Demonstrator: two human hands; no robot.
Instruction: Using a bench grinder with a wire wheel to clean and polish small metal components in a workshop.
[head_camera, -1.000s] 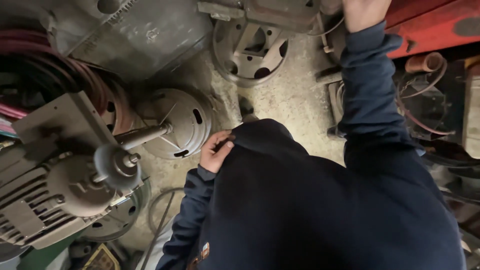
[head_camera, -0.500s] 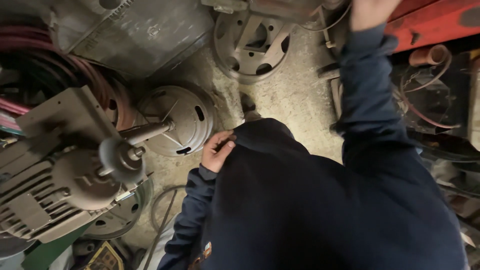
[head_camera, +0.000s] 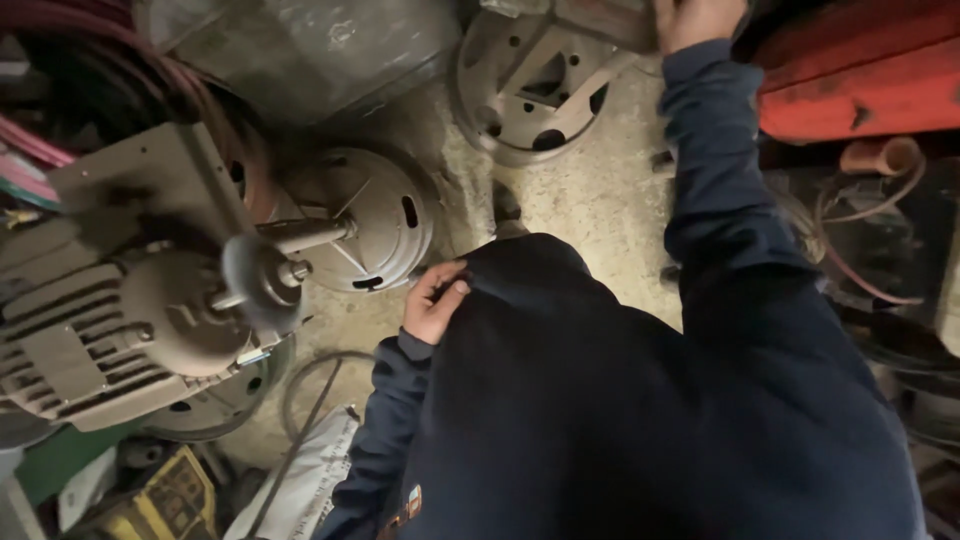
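My left hand (head_camera: 432, 303) pinches a fold of my dark blue sweatshirt (head_camera: 620, 400) at the front of my body, fingers curled on the cloth. My right arm reaches up and away, and my right hand (head_camera: 697, 18) rests at the top edge of the view against a grey metal part (head_camera: 600, 22). Its fingers are cut off by the frame. Just left of my left hand lies a round grey metal cover (head_camera: 365, 220) with slots, flat on the concrete floor (head_camera: 590, 195).
A large grey electric motor (head_camera: 120, 310) with a shaft and pulley sits at the left. A perforated metal flange (head_camera: 530, 85) lies at top centre. At the right are red metal housing (head_camera: 860, 70), hoses and coils. Bottom left holds a wire ring, a white bag and yellow clutter.
The view has shifted slightly, bringing more of my right hand into sight at the top. My left hand keeps its hold on the sweatshirt.
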